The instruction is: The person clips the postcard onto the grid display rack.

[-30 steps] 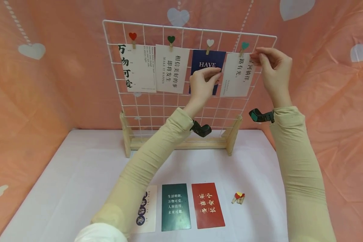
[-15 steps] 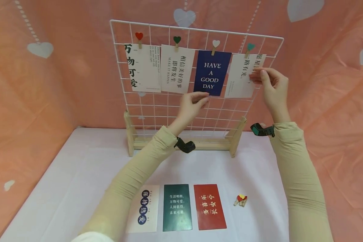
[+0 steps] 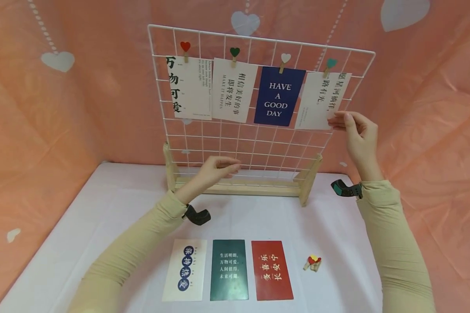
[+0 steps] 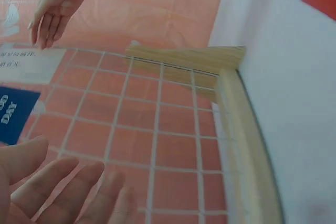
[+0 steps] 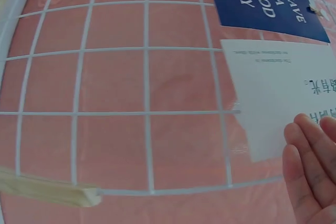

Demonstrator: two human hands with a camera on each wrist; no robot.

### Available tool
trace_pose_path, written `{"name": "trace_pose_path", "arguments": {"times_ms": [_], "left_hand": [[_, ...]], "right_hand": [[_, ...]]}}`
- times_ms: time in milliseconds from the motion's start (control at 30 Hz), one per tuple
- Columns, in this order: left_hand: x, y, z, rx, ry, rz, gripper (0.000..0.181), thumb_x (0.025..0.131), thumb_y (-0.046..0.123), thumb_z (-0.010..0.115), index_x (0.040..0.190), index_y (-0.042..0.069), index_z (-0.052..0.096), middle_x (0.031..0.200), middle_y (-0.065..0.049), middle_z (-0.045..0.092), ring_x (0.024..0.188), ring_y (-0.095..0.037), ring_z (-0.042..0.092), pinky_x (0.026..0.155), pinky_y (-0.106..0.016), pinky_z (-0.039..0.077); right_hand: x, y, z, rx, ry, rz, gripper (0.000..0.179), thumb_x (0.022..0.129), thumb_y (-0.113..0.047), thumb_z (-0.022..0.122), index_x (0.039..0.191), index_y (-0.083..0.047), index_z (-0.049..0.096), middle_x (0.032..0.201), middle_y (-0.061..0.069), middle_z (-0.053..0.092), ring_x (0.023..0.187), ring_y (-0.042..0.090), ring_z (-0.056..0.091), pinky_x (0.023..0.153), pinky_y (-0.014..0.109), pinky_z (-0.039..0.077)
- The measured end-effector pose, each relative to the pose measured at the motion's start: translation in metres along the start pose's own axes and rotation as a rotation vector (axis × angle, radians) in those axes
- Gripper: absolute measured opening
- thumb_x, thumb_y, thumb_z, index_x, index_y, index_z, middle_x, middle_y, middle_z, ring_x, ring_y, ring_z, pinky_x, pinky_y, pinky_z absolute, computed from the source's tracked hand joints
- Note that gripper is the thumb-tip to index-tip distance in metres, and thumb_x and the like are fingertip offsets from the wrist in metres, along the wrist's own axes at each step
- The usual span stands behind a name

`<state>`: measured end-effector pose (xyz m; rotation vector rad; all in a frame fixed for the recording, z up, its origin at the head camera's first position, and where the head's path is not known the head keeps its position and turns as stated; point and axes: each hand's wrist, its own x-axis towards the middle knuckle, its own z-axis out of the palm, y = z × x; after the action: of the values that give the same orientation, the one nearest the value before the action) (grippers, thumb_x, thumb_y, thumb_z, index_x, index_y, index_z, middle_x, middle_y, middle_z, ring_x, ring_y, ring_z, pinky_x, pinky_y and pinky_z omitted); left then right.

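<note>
A white card [image 3: 313, 108] with dark lettering hangs at the right end of the white wire grid [image 3: 261, 39], under a teal heart clip [image 3: 330, 64]. My right hand [image 3: 359, 137] is at the card's lower right edge, fingers nearly straight; whether they touch it I cannot tell. Beside that card hangs a navy card [image 3: 280, 93] on a white heart clip [image 3: 285, 58]. My left hand [image 3: 217, 169] hovers in front of the grid's lower part, fingers relaxed and holding nothing. In the left wrist view its loose fingers [image 4: 73, 184] spread below the navy card.
Farther left hang two white cards, one under a red heart clip [image 3: 185, 46], one under a green heart clip [image 3: 235, 52]. On the table lie a cream card [image 3: 172, 278], a green card [image 3: 229, 289], a red card [image 3: 272, 289] and loose heart clips [image 3: 312, 262]. Wooden feet [image 3: 309, 180] support the grid.
My left hand has moved down and left, from in front of the navy card to the lower grid. My right hand has slid down the right card's edge from its top corner.
</note>
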<state>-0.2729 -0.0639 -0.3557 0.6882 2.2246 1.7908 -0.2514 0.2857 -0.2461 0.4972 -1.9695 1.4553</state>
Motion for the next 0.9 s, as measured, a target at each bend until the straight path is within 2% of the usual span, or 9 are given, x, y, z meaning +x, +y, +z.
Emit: {"name": "trace_pose_path", "arguments": {"times_ms": [100,167,300,433,667,767,900], "left_hand": [[-0.017,-0.012,-0.01,-0.031,-0.022,-0.061,0.035,0.096,0.019,0.061,0.125,0.0,0.061,0.122,-0.021,0.061,0.108,-0.031,0.061,0.089,-0.04,0.052],[-0.027,-0.019,-0.017,-0.019,-0.029,-0.087,0.037,0.096,0.02,0.061,0.127,0.0,0.06,0.123,-0.021,0.06,0.109,-0.029,0.061,0.09,-0.041,0.052],[-0.045,-0.031,-0.027,0.026,-0.029,-0.1,0.039,0.096,0.019,0.06,0.129,-0.002,0.057,0.126,-0.022,0.058,0.11,-0.03,0.059,0.091,-0.042,0.051],[-0.06,-0.042,-0.036,0.051,-0.012,-0.115,0.04,0.096,0.016,0.059,0.13,-0.006,0.054,0.124,-0.024,0.058,0.11,-0.034,0.059,0.089,-0.041,0.052],[-0.084,-0.054,-0.045,0.047,-0.005,-0.155,0.041,0.096,0.014,0.06,0.129,-0.009,0.053,0.122,-0.027,0.058,0.109,-0.037,0.058,0.089,-0.043,0.052],[-0.096,-0.06,-0.047,0.044,-0.016,-0.168,0.041,0.095,0.014,0.06,0.128,-0.009,0.053,0.123,-0.027,0.057,0.111,-0.04,0.057,0.089,-0.043,0.052],[-0.114,-0.067,-0.05,0.032,-0.029,-0.204,0.043,0.095,0.014,0.06,0.129,-0.011,0.051,0.124,-0.03,0.055,0.112,-0.045,0.054,0.09,-0.049,0.05]], "right_hand": [[-0.005,0.015,-0.003,-0.007,-0.014,0.013,0.033,0.101,-0.014,0.047,0.112,0.013,0.062,0.097,0.011,0.07,0.089,0.017,0.066,0.084,0.023,0.052],[-0.009,0.021,-0.004,0.003,-0.025,0.02,0.034,0.102,-0.015,0.046,0.113,0.013,0.062,0.097,0.009,0.07,0.09,0.016,0.066,0.084,0.023,0.052],[-0.016,0.028,-0.006,-0.007,-0.044,0.034,0.035,0.102,-0.018,0.045,0.114,0.011,0.062,0.098,0.006,0.07,0.091,0.015,0.066,0.084,0.021,0.051],[-0.025,0.031,-0.006,-0.04,-0.074,0.051,0.037,0.103,-0.019,0.043,0.116,0.01,0.062,0.102,0.01,0.069,0.093,0.016,0.065,0.086,0.022,0.051],[-0.042,0.008,0.002,-0.132,-0.112,0.041,0.035,0.104,-0.012,0.038,0.119,0.013,0.058,0.103,0.021,0.068,0.092,0.015,0.066,0.086,0.023,0.051],[-0.049,0.013,0.001,-0.153,-0.122,0.055,0.035,0.105,-0.012,0.037,0.121,0.009,0.059,0.104,0.024,0.067,0.092,0.015,0.066,0.086,0.023,0.051],[-0.058,0.034,-0.003,-0.112,-0.142,0.078,0.035,0.105,-0.014,0.036,0.122,0.005,0.06,0.106,0.023,0.066,0.096,0.014,0.065,0.086,0.023,0.051]]}}
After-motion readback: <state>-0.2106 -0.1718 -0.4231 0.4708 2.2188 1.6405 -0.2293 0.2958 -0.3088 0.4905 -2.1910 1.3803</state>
